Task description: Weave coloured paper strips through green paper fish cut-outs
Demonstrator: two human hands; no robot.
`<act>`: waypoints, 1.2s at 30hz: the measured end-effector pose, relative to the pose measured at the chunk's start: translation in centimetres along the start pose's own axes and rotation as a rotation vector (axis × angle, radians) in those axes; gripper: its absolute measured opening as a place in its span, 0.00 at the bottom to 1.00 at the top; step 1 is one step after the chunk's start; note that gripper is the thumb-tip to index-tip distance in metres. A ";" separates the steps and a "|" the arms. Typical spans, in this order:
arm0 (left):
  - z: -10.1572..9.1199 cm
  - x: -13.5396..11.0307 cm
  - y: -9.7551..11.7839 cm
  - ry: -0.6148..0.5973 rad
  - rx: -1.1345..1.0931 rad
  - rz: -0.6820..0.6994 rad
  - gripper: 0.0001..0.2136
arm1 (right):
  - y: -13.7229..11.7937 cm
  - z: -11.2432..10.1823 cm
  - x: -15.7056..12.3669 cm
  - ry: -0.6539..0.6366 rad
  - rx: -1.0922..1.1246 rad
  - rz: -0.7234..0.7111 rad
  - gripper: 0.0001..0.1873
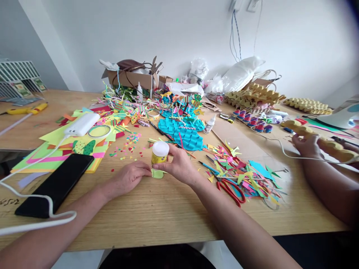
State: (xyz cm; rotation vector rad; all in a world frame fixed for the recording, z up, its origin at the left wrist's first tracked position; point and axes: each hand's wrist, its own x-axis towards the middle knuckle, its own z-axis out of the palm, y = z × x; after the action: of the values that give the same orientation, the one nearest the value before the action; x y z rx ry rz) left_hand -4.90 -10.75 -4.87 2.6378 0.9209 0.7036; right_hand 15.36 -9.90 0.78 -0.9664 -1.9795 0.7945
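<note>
My right hand (pixel 181 164) is closed around a thick glue stick (pixel 160 152) with a yellow label and a white end facing up. The stick stands upright over a small light green paper piece (pixel 157 174) on the table, and its lower end is partly hidden by my fingers. My left hand (pixel 136 175) has its fingers pressed together, pinching the paper's left edge. Just right of my right hand lie red-handled scissors (pixel 231 190) among coloured paper scraps (pixel 249 179). Beyond my hands sit blue scalloped paper pieces (pixel 186 138).
At left are a black phone (pixel 56 185), a white power bank (pixel 82 124) with a cable, and stacked coloured paper (pixel 30 158). A white glue bottle (pixel 209 125) stands past the blue pieces. At right, another person's hand (pixel 307 145) holds an egg-carton strip (pixel 322 142).
</note>
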 end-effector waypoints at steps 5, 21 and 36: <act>-0.1 -0.1 0.2 0.000 0.007 0.011 0.17 | 0.5 0.1 -0.4 0.025 -0.001 0.040 0.23; 0.1 -0.2 0.1 -0.010 0.017 0.015 0.16 | -0.1 0.2 -0.9 0.024 -0.032 0.017 0.19; 0.3 -0.2 0.0 0.003 -0.006 -0.007 0.15 | -0.4 0.6 -0.7 0.023 -0.166 -0.025 0.14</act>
State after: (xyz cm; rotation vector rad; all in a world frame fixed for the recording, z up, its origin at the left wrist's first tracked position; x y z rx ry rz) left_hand -4.85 -10.86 -5.21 2.6272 0.9271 0.7071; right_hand 15.01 -10.83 0.49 -1.0392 -2.0583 0.6107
